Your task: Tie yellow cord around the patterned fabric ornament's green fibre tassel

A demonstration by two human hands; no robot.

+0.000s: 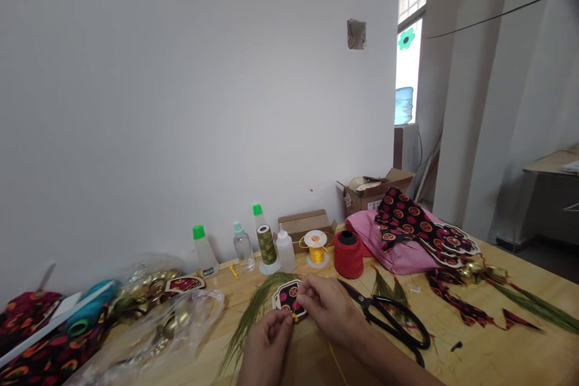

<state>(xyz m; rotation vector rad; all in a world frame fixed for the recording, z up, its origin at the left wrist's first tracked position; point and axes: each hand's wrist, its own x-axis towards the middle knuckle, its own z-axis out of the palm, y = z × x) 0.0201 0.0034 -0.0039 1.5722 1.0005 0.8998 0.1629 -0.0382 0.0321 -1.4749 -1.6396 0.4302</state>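
A scalloped fabric pendant (281,298), dark with red and orange patterns and a cream border, lies between my two hands. A green tassel (253,307) fans out to its left. My left hand (268,341) pinches the pendant's lower edge, beside a small yellow knot (295,317). Closed fingers of my right hand (332,307) meet at the pendant's right side; they seem to pinch the yellow cord, though the fingertips hide it. A loose length of yellow cord (335,363) trails below my right hand. Black-handled scissors (386,316) lie just right of that hand.
Behind my hands stand a green thread spool (266,245), a white squeeze bottle (285,251), a yellow cord spool (316,251) and a red thread cone (348,256). Plastic bags with brass bells (174,321) lie left. Pink cloth (366,232) and patterned scraps (459,301) lie right.
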